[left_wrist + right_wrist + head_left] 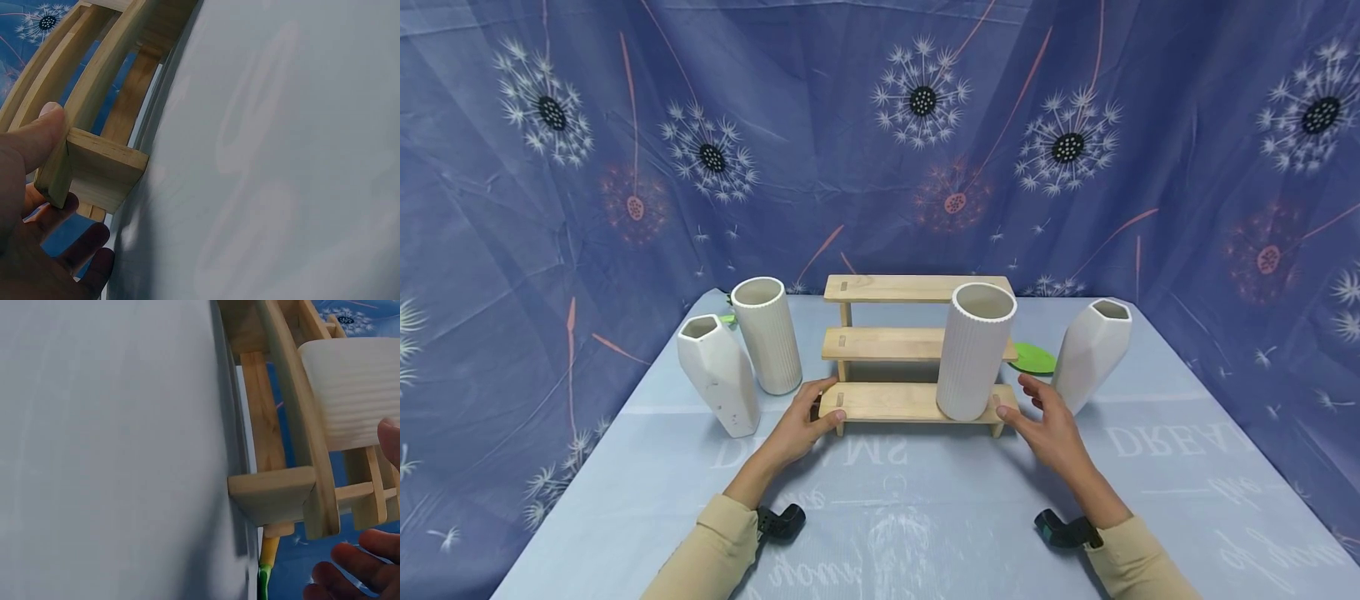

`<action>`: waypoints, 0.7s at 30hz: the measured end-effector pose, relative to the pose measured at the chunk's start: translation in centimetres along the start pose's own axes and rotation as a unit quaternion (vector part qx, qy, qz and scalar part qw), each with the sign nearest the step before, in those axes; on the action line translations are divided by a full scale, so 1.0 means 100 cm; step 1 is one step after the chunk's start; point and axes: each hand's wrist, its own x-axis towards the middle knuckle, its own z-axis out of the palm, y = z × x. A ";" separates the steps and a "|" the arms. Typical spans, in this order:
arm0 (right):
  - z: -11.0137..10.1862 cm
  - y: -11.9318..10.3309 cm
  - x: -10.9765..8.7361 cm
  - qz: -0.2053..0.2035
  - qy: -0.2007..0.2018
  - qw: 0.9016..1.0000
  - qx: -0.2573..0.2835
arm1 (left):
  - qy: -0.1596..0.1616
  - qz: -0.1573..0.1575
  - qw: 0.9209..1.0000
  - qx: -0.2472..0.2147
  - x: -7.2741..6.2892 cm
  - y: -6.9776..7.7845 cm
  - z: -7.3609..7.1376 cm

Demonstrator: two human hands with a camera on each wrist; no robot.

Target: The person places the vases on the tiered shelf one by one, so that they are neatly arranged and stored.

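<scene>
A three-tier wooden display shelf stands on the table. My left hand grips the left end of its lowest board, thumb on the upper side and fingertips around the end in the left wrist view. On the right part of that board stands a tall white ribbed vase, upright. My right hand is beside the board's right end, its thumb near the vase's base and its fingers spread. In the right wrist view those fingers hang apart from the board end, holding nothing.
Left of the shelf stand a white faceted vase and a ribbed white vase. Another faceted vase stands close to the right hand. A flat green leaf-shaped piece lies behind. A blue dandelion-print cloth hangs around the table.
</scene>
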 end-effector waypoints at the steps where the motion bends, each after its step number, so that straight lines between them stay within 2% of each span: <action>1: 0.000 0.002 0.000 -0.005 -0.002 1.000 -0.001 | -0.001 0.001 1.000 0.001 0.000 0.000 0.000; 6: 0.001 0.010 0.003 -0.025 -0.009 1.000 -0.007 | -0.003 0.003 1.000 -0.001 -0.001 0.001 0.001; 12: 0.000 0.016 0.006 -0.029 -0.022 0.999 -0.015 | -0.005 0.004 1.000 -0.015 -0.001 0.002 0.001; 21: 0.001 0.021 0.009 -0.082 -0.019 0.996 0.005 | 0.001 -0.002 1.000 -0.003 -0.001 0.000 0.001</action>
